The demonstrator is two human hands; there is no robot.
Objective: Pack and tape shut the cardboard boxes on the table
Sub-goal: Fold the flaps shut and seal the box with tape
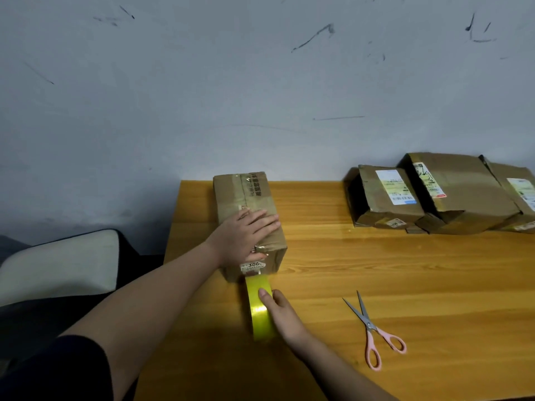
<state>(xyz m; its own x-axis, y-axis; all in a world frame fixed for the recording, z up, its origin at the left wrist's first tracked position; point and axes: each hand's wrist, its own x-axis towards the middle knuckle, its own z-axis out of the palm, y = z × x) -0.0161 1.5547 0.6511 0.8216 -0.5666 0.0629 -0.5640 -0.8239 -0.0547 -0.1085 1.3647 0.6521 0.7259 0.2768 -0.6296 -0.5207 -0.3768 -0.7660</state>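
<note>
A closed brown cardboard box (249, 198) lies lengthwise near the left edge of the wooden table (405, 279). My left hand (246, 237) rests flat on the box's near top, fingers spread. Below it my right hand (282, 312) grips a roll of yellow tape (260, 316). A strip of tape runs from the roll up to the box's near end face, where it touches below a white label. Most of the roll is hidden behind my right hand.
Pink-handled scissors (373, 334) lie shut on the table to the right of my right hand. Several flattened and open cardboard boxes (451, 195) are piled at the back right against the wall. A pale cushioned chair (63, 264) stands left of the table.
</note>
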